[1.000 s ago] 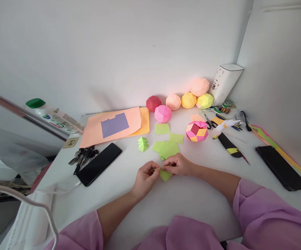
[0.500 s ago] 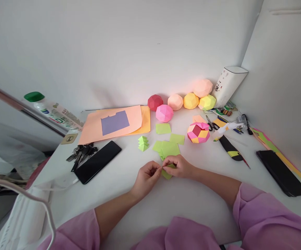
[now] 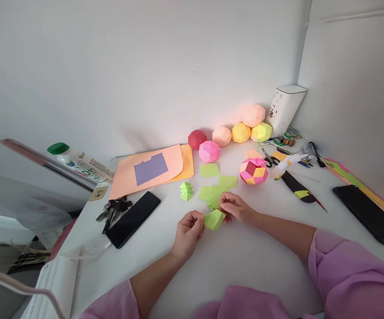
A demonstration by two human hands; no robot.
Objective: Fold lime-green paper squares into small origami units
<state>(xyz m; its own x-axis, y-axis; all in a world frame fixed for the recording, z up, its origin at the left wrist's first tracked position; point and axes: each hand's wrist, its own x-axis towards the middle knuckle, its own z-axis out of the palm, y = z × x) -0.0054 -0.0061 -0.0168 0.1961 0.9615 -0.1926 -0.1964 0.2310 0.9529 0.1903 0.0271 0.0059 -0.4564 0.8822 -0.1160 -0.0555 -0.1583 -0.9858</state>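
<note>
A light green piece of paper (image 3: 214, 220), creased into facets, is held up between my two hands over the near part of the table. My left hand (image 3: 188, 230) pinches its left corner between thumb and fingertips. At the paper's right edge, the curled fingers of my right hand (image 3: 238, 208) are closed on the other corner, partly hidden by the paper. Just beyond lie several flat green paper squares (image 3: 216, 195), some overlapping. A small stack of folded green pieces (image 3: 186, 191) stands to the left of them.
Several faceted paper balls (image 3: 209, 151) line the wall, and a pink-and-orange ball with openings (image 3: 254, 171) sits nearer. On the left are a phone (image 3: 133, 219), keys (image 3: 114, 212) and peach sheets (image 3: 125, 177). To the right are scissors (image 3: 269, 160), a cutter (image 3: 298, 188), glue (image 3: 286, 165) and a black case (image 3: 367, 215).
My hands have moved apart from fingertips touching, and the green paper now shows open and creased between them. The whole view has shifted slightly.
</note>
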